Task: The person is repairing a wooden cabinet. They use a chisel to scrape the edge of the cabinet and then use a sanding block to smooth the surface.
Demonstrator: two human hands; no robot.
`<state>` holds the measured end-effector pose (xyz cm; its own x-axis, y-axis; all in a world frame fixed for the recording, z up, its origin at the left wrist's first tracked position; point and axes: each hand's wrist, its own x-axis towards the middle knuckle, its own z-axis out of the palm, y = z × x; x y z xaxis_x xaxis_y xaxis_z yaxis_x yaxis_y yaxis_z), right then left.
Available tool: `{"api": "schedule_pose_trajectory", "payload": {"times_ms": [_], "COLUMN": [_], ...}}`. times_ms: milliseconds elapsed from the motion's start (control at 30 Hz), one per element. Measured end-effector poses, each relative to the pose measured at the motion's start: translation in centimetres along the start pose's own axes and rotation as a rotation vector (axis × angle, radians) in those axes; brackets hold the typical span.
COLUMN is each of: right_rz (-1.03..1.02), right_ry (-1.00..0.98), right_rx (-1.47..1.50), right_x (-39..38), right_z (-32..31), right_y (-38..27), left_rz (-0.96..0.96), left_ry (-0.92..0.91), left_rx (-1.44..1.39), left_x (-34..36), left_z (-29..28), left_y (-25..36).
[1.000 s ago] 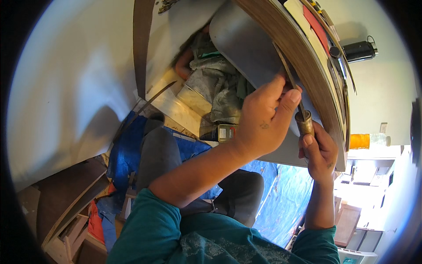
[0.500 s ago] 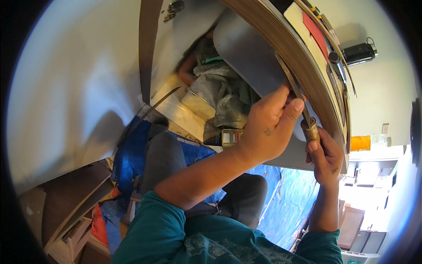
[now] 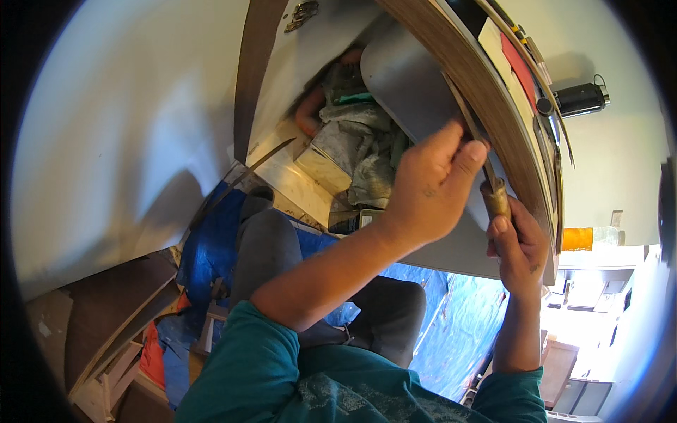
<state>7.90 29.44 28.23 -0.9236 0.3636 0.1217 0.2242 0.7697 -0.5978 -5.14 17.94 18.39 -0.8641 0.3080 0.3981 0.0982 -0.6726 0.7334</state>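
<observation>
A long, narrow, file-like tool (image 3: pixel 499 203) runs slanting along the curved brown edge (image 3: pixel 483 88) of a panel. Its flat dark blade ends in a thick tan handle with a brass-coloured collar. My right hand (image 3: pixel 520 247) is wrapped round the handle from below. Farther up, my left hand (image 3: pixel 436 185) pinches the blade between thumb and fingers, though some of those fingertips are hidden. The blade lies close against the edge; whether it touches all along cannot be seen.
A cubby with crumpled grey cloths (image 3: pixel 352 134) opens ahead. Left stands a pale panel (image 3: pixel 141 141). A black bottle (image 3: pixel 582 100), a red sheet (image 3: pixel 517 56) and an orange-filled container (image 3: pixel 578 239) are at right. Blue tarp (image 3: pixel 458 317) covers the floor; wood scraps (image 3: pixel 123 366) lie lower left.
Both hands and the tool have shifted slightly up along the edge. The view has turned a little, so the surroundings sit farther right. The grip is the same.
</observation>
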Motion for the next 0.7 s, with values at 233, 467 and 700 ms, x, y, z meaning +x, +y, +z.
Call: {"api": "schedule_pose_trajectory", "payload": {"times_ms": [233,467,700], "right_rz": [0.005,-0.025,-0.073], "right_ry": [-0.004,-0.028,-0.056], "right_rx": [-0.014,0.044,0.024], "right_x": [-0.2,1.2,1.8], "right_z": [-0.4,1.5,2.0], "right_y": [0.3,-1.4,-3.1], "left_rz": [0.06,0.03,0.017], "left_ry": [0.012,0.007,0.017], "left_rx": [-0.052,-0.112,-0.144], "left_x": [-0.6,1.0,1.5], "left_z": [0.9,-1.1,-2.2], "left_y": [-0.2,-0.2,0.1]}}
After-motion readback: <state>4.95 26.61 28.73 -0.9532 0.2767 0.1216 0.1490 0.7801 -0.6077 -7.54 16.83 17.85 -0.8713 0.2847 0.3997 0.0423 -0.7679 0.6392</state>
